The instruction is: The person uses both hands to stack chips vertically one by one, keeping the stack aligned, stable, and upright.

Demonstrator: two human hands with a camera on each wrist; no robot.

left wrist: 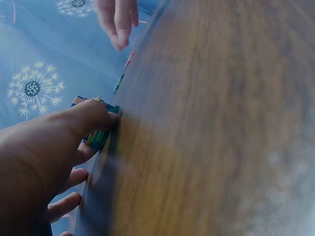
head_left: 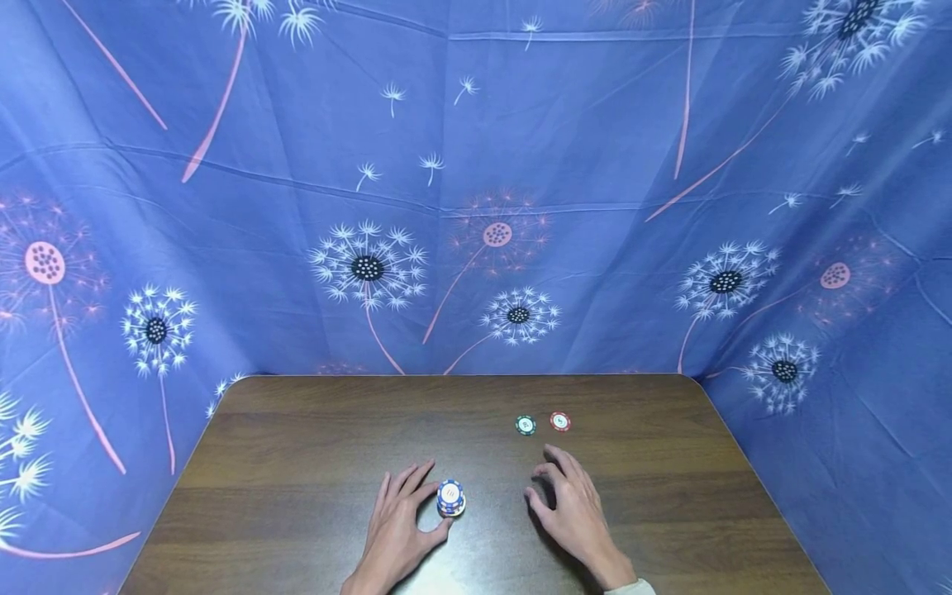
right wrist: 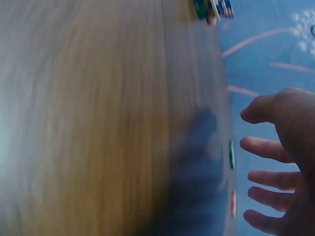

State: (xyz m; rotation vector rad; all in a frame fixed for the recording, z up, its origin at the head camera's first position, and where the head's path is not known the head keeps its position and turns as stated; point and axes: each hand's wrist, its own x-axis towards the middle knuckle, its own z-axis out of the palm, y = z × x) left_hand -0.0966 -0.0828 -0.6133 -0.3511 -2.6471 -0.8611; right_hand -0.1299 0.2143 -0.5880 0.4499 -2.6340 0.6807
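A stack of poker chips (head_left: 450,494), blue and white on top, stands on the table. My left hand (head_left: 400,522) holds it at the sides between thumb and index finger, the other fingers spread out. In the left wrist view, green and other colours show on the edges of the stack (left wrist: 101,138), partly behind the thumb. To the right, my right hand (head_left: 576,506) hovers over the table with its fingers loosely bent and nothing in them. Beyond it lie a green poker chip (head_left: 525,425) and a red poker chip (head_left: 560,422), side by side and apart.
The brown wooden table (head_left: 312,430) has rounded far corners. A blue cloth (head_left: 595,165) with dandelion prints hangs behind it and along both sides.
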